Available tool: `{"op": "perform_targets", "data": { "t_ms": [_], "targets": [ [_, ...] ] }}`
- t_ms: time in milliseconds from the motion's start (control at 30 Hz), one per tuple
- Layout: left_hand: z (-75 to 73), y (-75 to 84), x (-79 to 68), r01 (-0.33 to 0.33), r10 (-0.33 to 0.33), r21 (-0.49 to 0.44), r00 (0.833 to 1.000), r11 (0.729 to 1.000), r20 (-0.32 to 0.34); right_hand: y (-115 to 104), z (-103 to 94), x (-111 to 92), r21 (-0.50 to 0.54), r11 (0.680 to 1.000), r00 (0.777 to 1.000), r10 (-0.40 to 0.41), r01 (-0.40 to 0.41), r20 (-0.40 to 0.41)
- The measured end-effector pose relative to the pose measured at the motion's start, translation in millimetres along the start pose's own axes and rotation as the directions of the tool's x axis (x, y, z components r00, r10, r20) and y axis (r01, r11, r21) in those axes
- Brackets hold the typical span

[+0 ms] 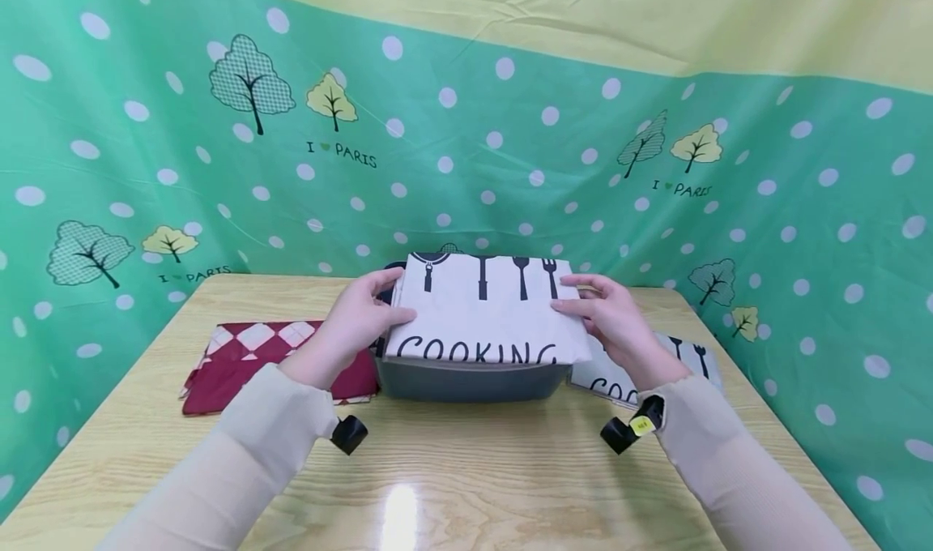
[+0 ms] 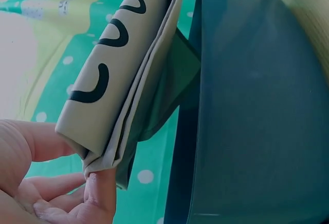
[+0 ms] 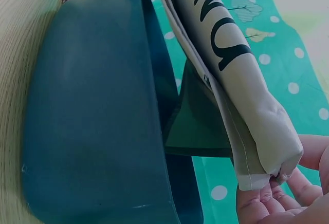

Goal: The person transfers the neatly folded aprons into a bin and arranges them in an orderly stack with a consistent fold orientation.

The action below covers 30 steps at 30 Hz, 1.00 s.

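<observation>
A folded white cloth point(image 1: 492, 312) with black utensil drawings and the word COOKING is held level between both hands. My left hand point(image 1: 364, 312) pinches its left edge, thumb on top and fingers beneath, as the left wrist view shows on the cloth point(image 2: 121, 54). At the right edge, my right hand point(image 1: 608, 312) grips it likewise; in the right wrist view the cloth point(image 3: 247, 100) bunches at that corner. Below it stands a dark grey-blue bin point(image 1: 474, 382). The wrist views show a gap between the cloth and the bin's near rim. The cloth hides most of the bin's opening from above.
A dark red and white checked cloth point(image 1: 251, 373) lies folded on the wooden table point(image 1: 466, 462), left of the bin. Another white COOKING cloth point(image 1: 688, 356) lies to the right, partly behind my right arm. A green dotted curtain point(image 1: 466, 146) hangs behind.
</observation>
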State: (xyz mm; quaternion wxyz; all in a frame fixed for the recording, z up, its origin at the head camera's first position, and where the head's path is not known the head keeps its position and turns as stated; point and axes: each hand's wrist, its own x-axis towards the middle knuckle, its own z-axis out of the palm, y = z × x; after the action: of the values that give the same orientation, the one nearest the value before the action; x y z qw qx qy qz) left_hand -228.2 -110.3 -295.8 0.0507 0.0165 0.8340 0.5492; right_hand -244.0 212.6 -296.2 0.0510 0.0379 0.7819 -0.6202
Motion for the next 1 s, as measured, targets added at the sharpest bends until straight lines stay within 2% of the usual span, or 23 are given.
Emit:
{"op": "perform_targets", "data": {
  "t_ms": [267, 667, 1000],
  "targets": [
    [-1.1, 1.1, 7.7, 0.000, 0.002, 0.041, 0.999, 0.999, -0.041, -1.9, 4.1, 9.7, -0.068, 0.997, 1.000, -0.022, 0.020, -0.021],
    [1.0, 0.9, 19.2, 0.008, -0.005, 0.050, 0.999, 0.999, -0.044, -3.6, 7.4, 22.7, -0.179, 0.984, 0.997, -0.032, 0.019, -0.067],
    [0.1, -1.3, 25.1, 0.050, -0.047, 0.054, 0.998, 0.997, -0.048, -4.4, 13.6, 32.3, -0.254, 0.967, 0.996, -0.052, 0.034, -0.066]
  ]
}}
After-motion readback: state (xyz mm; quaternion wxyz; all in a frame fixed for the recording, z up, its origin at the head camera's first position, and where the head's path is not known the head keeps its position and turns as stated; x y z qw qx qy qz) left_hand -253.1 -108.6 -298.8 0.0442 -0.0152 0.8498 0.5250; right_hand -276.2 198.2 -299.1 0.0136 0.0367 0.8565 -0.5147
